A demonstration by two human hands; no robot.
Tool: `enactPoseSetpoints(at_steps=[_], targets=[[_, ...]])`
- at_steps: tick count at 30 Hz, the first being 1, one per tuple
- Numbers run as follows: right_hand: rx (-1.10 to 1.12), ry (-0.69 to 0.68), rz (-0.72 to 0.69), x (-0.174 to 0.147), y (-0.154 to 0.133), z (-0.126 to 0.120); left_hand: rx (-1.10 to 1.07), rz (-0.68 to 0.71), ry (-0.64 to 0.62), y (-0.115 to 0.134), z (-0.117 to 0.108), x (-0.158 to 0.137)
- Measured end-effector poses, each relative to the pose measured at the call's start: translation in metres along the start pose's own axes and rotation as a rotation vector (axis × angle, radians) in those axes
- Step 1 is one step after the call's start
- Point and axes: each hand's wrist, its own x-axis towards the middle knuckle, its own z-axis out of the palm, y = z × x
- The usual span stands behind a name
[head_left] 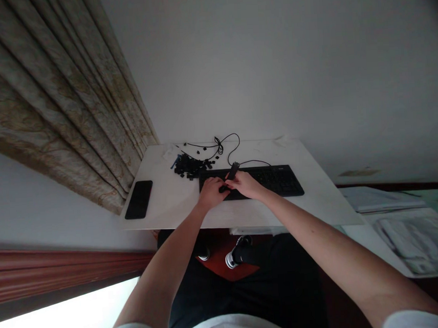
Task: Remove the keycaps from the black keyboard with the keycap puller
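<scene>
A black keyboard (278, 179) lies on the white table, its left part covered by both hands. In my right hand (245, 183) is a short dark bar-shaped tool (233, 171), tilted, its upper end sticking out above the fingers; its exact kind is unclear. My left hand (212, 192) rests over the keyboard's left end with fingers and thumb curled in close to the right fingertips. Something dark shows between its thumb and fingers, too small to make out. Beyond the left hand is a heap of loose black keycaps (187, 165), with several scattered around it.
A thin black cable (235, 135) loops behind the keyboard. At the left of the white table (170, 213) lies a black phone (139, 200). A patterned curtain (86, 92) hangs on the left, and plastic-covered items (409, 232) lie at the right.
</scene>
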Motion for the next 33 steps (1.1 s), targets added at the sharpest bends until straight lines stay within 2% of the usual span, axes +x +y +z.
enactPoseSetpoints(at_steps=[5, 12, 18, 20, 22, 28, 33], targets=[[0.043, -0.031, 0.026, 0.001, 0.006, -0.004, -0.007, -0.006, 0.005, 0.002, -0.001, -0.001], [0.055, 0.05, 0.159, 0.004, 0.004, 0.001, -0.016, -0.021, -0.003, 0.002, -0.001, 0.0], [0.287, 0.114, 0.442, 0.006, -0.004, 0.003, -0.018, -0.019, 0.003, 0.002, -0.001, -0.001], [0.311, 0.136, 0.476, 0.005, -0.007, 0.004, -0.021, -0.015, 0.01, 0.001, -0.001, -0.001], [0.275, 0.155, 0.433, 0.004, -0.007, 0.006, -0.02, -0.014, 0.015, 0.001, 0.0, -0.001], [-0.016, 0.105, 0.121, -0.001, -0.005, 0.005, -0.002, -0.008, -0.001, 0.001, 0.0, -0.001], [-0.062, 0.061, 0.032, -0.005, -0.005, -0.001, -0.009, -0.015, -0.001, 0.001, 0.0, -0.001]])
